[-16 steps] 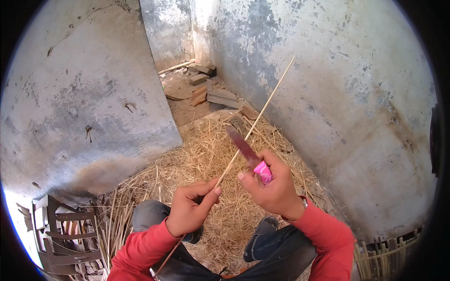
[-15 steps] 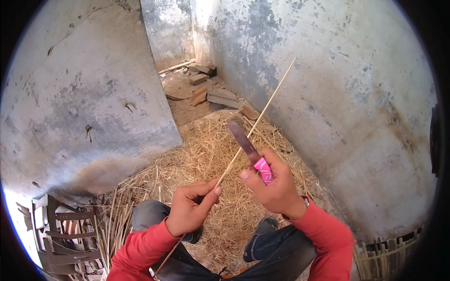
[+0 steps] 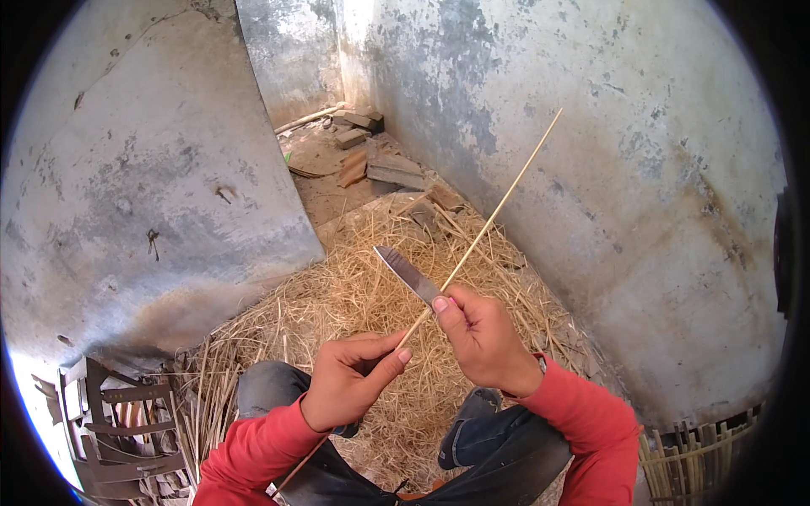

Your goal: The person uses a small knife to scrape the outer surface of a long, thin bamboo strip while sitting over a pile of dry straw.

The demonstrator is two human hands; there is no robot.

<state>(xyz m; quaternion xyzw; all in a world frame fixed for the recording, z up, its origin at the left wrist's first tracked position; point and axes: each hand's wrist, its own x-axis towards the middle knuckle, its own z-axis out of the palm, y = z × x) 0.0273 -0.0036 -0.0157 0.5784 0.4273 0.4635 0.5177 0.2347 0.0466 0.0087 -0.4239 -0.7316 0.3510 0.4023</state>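
Observation:
My left hand (image 3: 356, 375) pinches a long thin bamboo stick (image 3: 504, 201) between thumb and fingers. The stick slants up to the far right, and its thin lower end passes under my left wrist toward my lap. My right hand (image 3: 492, 344) is closed round a knife (image 3: 409, 276), whose pink handle is almost hidden by the fingers. The blade points up to the left and crosses the stick just beyond my left hand. My right thumb presses near the base of the blade, against the stick.
Pale shavings (image 3: 363, 253) cover the floor before and between my legs. A grey plastered wall (image 3: 607, 211) rises at the right, another wall panel (image 3: 152, 185) at the left. Bricks (image 3: 396, 173) lie in the far corner. A broken dark chair (image 3: 126, 422) stands at the lower left, bamboo slats (image 3: 696, 460) at the lower right.
My right hand has brought the knife down and left, and its grip now covers the pink handle. The stick's far tip has swung to the right.

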